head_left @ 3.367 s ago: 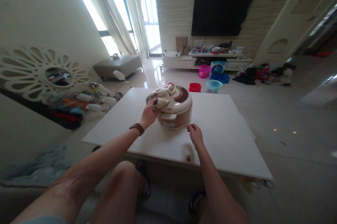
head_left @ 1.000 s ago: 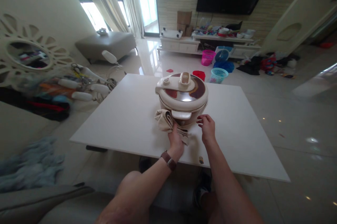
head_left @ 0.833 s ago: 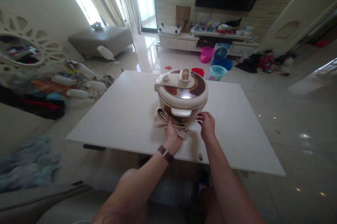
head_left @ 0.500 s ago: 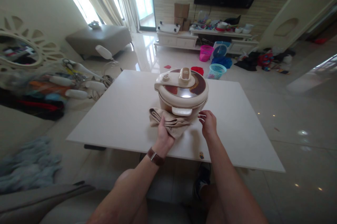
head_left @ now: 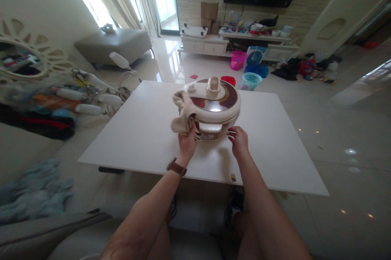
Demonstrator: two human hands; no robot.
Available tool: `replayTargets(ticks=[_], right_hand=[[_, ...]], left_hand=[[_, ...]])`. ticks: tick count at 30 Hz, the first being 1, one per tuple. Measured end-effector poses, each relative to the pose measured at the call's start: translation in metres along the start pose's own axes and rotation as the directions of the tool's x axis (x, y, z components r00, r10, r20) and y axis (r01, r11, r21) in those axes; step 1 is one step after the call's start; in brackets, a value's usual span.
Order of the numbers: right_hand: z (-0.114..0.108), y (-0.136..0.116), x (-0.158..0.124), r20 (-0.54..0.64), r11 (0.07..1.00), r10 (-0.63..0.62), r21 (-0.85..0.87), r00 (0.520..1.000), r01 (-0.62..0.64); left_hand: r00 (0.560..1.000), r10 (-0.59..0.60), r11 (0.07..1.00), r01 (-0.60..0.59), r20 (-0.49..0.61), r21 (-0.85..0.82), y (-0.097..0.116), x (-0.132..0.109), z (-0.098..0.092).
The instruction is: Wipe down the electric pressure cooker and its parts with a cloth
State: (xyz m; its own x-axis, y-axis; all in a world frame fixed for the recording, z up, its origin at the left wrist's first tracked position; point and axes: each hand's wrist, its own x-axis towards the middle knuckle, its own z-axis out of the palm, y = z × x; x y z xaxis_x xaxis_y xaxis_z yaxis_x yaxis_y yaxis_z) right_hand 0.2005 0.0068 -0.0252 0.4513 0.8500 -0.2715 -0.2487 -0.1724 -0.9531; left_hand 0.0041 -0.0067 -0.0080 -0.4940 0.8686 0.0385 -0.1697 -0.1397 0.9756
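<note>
While cloth (head_left: 182,115) in L hand (head_left: 187,143) partly over cooker (head_left: 217,106), R hand (head_left: 239,140) loosely half-curled, basket (head_left: 251,82) past tbl (head_left: 134,138)

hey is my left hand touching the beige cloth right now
Touching. The head view shows the left hand gripping the beige cloth at its lower end, with fabric bunched right against it.

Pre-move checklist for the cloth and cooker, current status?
1. Cloth gripped by left hand: ok.
2. Cooker standing upright on the table: ok.
3. Lid on: ok; whether it's locked, cannot tell.
4. Right hand touching the cooker: cannot tell; fingertips are at its near right side, contact unclear.
5. Cooker unplugged: cannot tell; no cord visible.
6. Cooker cool: cannot tell.
</note>
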Motion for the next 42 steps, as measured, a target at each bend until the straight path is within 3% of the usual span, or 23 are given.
replayTargets(ticks=[2, 5, 10, 17, 23, 27, 30, 32, 35, 37, 40, 42], right_hand=[[0.002, 0.000, 0.000, 0.006, 1.000, 0.009, 0.009, 1.000, -0.009], [0.003, 0.000, 0.000, 0.008, 0.999, 0.014, 0.041, 1.000, -0.014], [-0.001, -0.001, 0.000, 0.009, 1.000, 0.009, 0.017, 1.000, -0.010], [-0.007, -0.004, -0.001, -0.002, 0.999, 0.009, 0.045, 1.000, -0.009], [-0.007, -0.010, -0.004, -0.014, 0.998, 0.015, 0.066, 1.000, -0.014], [-0.008, -0.014, -0.006, -0.040, 0.994, 0.024, 0.111, 0.999, -0.020], [-0.010, -0.017, -0.008, -0.071, 0.988, 0.027, 0.152, 0.997, -0.016], [-0.012, -0.020, -0.009, -0.095, 0.979, 0.007, 0.203, 0.995, 0.013], [-0.013, -0.028, -0.013, -0.070, 0.944, -0.115, 0.304, 0.991, 0.131], [-0.015, -0.040, -0.020, 0.027, 0.909, -0.235, 0.361, 0.972, 0.209], [-0.025, -0.073, -0.044, 0.216, 0.867, -0.400, 0.403, 0.891, 0.291], [-0.039, -0.100, -0.065, 0.272, 0.828, -0.498, 0.429, 0.823, 0.360]], left_hand=[[0.961, 0.201, 0.970, -0.222, 0.190, 0.097, -0.006, -0.012, 0.004], [0.838, 0.368, 0.857, -0.474, 0.403, 0.203, -0.012, -0.018, 0.003], [0.760, 0.444, 0.748, -0.606, 0.475, 0.271, -0.015, -0.009, -0.003], [0.799, 0.402, 0.796, -0.546, 0.446, 0.261, -0.021, -0.024, 0.000], [0.718, 0.523, 0.676, -0.677, 0.459, 0.290, -0.027, -0.020, 0.002], [0.698, 0.601, 0.635, -0.713, 0.389, 0.297, -0.034, -0.009, 0.004], [0.712, 0.636, 0.660, -0.702, 0.296, 0.268, -0.036, -0.002, 0.007], [0.747, 0.623, 0.708, -0.665, 0.232, 0.240, -0.037, 0.001, 0.008], [0.803, 0.573, 0.778, -0.596, 0.166, 0.199, -0.038, 0.003, 0.010], [0.819, 0.553, 0.797, -0.573, 0.152, 0.188, -0.039, 0.003, 0.011], [0.826, 0.544, 0.804, -0.563, 0.149, 0.190, -0.040, 0.002, 0.011], [0.831, 0.536, 0.808, -0.556, 0.151, 0.193, -0.038, 0.002, 0.012]])
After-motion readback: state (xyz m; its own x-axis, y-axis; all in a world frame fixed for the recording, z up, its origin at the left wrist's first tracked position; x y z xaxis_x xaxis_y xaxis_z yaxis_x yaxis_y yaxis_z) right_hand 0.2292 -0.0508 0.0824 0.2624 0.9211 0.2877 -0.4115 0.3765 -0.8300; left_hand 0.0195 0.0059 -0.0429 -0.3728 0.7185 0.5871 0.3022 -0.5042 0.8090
